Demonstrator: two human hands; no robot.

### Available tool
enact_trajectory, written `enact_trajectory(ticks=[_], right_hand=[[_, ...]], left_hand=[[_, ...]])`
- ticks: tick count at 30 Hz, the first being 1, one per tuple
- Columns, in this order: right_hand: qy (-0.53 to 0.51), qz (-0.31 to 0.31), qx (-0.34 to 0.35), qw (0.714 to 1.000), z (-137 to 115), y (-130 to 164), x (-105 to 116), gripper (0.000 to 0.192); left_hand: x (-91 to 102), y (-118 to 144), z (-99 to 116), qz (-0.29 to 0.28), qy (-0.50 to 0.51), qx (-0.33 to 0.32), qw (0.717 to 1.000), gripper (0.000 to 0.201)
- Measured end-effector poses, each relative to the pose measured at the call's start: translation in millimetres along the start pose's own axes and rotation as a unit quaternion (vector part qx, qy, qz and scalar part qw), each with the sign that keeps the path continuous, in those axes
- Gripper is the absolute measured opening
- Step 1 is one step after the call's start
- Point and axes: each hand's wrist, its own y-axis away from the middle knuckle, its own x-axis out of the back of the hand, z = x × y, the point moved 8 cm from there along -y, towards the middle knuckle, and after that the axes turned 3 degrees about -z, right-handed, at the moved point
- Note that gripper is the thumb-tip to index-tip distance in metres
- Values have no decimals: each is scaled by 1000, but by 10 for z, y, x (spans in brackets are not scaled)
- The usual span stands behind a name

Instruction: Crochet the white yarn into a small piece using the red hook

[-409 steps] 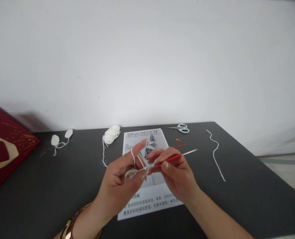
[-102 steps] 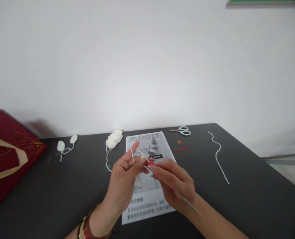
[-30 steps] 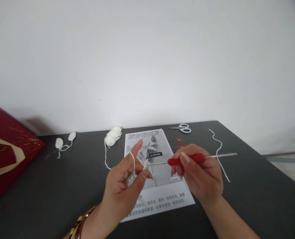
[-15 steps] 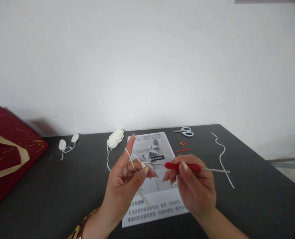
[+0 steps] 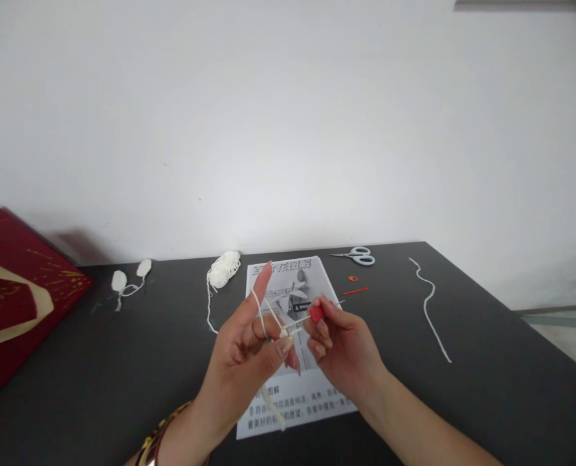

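Note:
My left hand [image 5: 246, 353] is raised above a dark table [image 5: 98, 382], with white yarn [image 5: 260, 309] looped over its outstretched forefinger and pinched between thumb and middle finger. My right hand [image 5: 339, 349] grips a crochet hook with a red handle [image 5: 316, 313]; the metal tip points left into the yarn at my left fingertips. Both hands hover over a printed instruction sheet [image 5: 288, 278]. A small ball of white yarn [image 5: 223, 268] lies behind the sheet's left corner, its strand leading toward my left hand.
Scissors [image 5: 358, 255] lie at the back, with a small orange ring [image 5: 352, 278] and a red pin [image 5: 354, 291] near them. A loose white yarn piece [image 5: 428, 307] lies at right. Two small white crocheted pieces [image 5: 127, 278] sit at back left. A red bag [image 5: 11, 291] stands far left.
My right hand has swung the hook from lying sideways, pointing right, to aiming away from me, and has moved closer to my left hand. The left hand keeps the yarn tensioned.

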Motion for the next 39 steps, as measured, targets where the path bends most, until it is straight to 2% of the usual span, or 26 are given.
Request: enact_trajectory(ticks=[5,16,20,24,29,35,39], right_hand=[[-26,-2,-16,1000,33,-7,-11,11],[33,-46,9,998,-51,-2,-114,14],[19,-44,-3,999,3,-15,-92,15],[7,-29,-10,1000,66,2,-56,14],[50,-39,4,998,54,70,-115,13],[117,-113,36,986,34,98,-261,13],[114,-101,84,985,-43,103,-232,14]], left_hand=[[-19,10,28,-2,1,-19,1000,69],[-44,-8,-37,-83,19,-2,996,70],[-55,5,-40,-87,51,-2,995,73],[-46,1,-46,-81,41,6,996,77],[-40,-22,-97,-60,45,24,997,78],[-103,-56,-153,-84,66,41,993,68],[-58,-78,-138,-65,57,34,996,58]])
